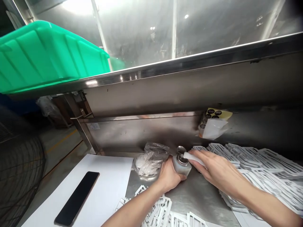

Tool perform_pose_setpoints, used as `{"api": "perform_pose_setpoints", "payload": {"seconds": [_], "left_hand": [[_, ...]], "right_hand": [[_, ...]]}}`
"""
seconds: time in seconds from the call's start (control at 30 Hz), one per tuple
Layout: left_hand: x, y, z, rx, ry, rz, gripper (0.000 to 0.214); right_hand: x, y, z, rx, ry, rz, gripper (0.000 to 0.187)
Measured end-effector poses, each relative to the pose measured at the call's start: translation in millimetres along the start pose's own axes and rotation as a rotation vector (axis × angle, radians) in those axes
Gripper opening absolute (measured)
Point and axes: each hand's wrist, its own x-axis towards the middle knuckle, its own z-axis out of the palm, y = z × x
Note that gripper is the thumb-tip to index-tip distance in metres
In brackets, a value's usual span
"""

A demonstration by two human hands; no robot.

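Note:
My left hand (169,176) is wrapped round a small translucent dispenser bottle (181,165) with a round metal top, standing on the steel bench. My right hand (216,170) is closed on a small white piece (192,157) and presses its end onto the bottle's metal top. Both hands meet at the middle of the bench, just in front of the steel back wall.
A crumpled clear plastic bag (151,159) lies left of the bottle. White plastic frames are piled at right (262,167) and near the front edge (161,212). A black phone (77,198) rests on a white sheet (106,186). A green tub (44,53) sits on the shelf above.

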Motion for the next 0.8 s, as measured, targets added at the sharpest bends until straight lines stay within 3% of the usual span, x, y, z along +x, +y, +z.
{"api": "perform_pose_setpoints", "payload": {"seconds": [0.13,0.33,0.63,0.8], "left_hand": [[-4.3,0.7,-2.8,0.102,0.100,-0.017,0.054],[-5.9,-1.1,-6.1,0.166,0.092,0.005,0.053],[1.1,-2.2,-8.1,0.219,0.065,0.005,0.046],[2.8,-3.7,-9.8,0.134,0.084,-0.021,0.036]], "right_hand": [[12.9,-10.9,-2.3,-0.022,-0.115,-0.043,0.020],[17.4,-16.4,-12.7,-0.044,-0.221,-0.064,0.015],[23.8,-20.8,-15.3,-0.123,-0.283,-0.067,0.015],[28.2,-22.5,-14.0,-0.156,-0.278,-0.092,0.013]]}}
